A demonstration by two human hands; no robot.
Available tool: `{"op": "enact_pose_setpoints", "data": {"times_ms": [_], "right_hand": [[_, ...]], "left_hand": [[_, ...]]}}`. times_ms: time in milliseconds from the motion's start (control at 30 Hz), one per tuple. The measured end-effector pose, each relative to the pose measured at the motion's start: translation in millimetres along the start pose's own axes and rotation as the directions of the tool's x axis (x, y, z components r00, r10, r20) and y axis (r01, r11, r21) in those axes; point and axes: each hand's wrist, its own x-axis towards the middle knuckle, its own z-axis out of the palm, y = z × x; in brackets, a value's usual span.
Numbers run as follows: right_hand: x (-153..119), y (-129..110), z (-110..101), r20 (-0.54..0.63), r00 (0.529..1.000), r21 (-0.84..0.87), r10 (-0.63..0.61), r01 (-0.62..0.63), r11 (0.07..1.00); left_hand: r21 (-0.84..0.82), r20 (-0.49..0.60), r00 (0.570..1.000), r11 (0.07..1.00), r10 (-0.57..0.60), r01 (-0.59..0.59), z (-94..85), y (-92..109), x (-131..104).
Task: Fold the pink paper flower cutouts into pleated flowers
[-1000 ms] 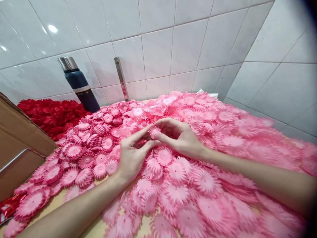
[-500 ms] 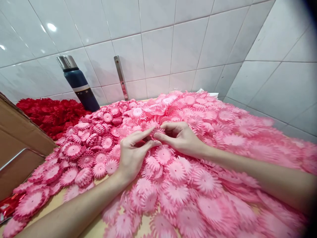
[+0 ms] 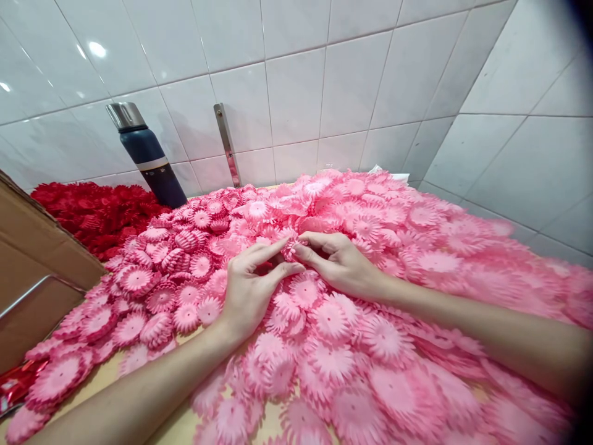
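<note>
Between my two hands is a small pink fringed flower piece (image 3: 290,248), partly covered by the fingers. My left hand (image 3: 252,284) pinches its left side with thumb and fingers. From the right, the thumb and fingertips of my right hand (image 3: 336,259) close on its other edge. Beneath and around both hands spreads a deep heap of pink petal discs (image 3: 333,318), round with cut edges and a small hole in the middle. Left of my left hand lie thicker, stacked pink flowers (image 3: 138,279) with darker rims.
A dark blue bottle (image 3: 151,161) with a steel cap stands at the back left. Beside it is a pile of red petals (image 3: 99,216). A cardboard box (image 3: 37,266) borders the left. A metal strip (image 3: 227,145) leans on the tiled wall (image 3: 296,93). The yellowish tabletop (image 3: 185,408) shows in front.
My right hand has shifted slightly down, its fingertips turning at the edge of the flower piece. The left thumb has moved a little to the right. Everything else looks the same.
</note>
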Motion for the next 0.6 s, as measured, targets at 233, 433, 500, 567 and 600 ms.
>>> {"op": "enact_pose_setpoints", "data": {"times_ms": [233,433,500,567,600], "right_hand": [[0.0,2.5,1.2,0.005,1.000,-0.064,-0.025,0.025,0.998],[0.7,0.9,2.1,0.012,1.000,-0.048,-0.026,0.027,0.998],[0.6,0.8,2.8,-0.001,1.000,-0.005,-0.026,0.026,1.000],[0.3,1.4,3.7,-0.027,1.000,0.049,-0.013,0.014,0.999],[0.0,1.8,4.1,-0.045,0.999,0.069,-0.005,0.008,0.998]], "left_hand": [[0.020,-0.009,1.000,1.000,0.022,-0.022,-0.3,2.6,0.2],[0.076,-0.034,0.997,0.995,0.069,-0.067,-0.7,4.8,-0.3],[0.087,-0.053,0.995,0.993,0.084,-0.079,-0.8,5.4,-1.2],[0.095,-0.062,0.994,0.992,0.092,-0.085,-0.9,5.8,-2.1],[0.100,-0.063,0.994,0.991,0.093,-0.087,-1.0,6.0,-2.5]]}}
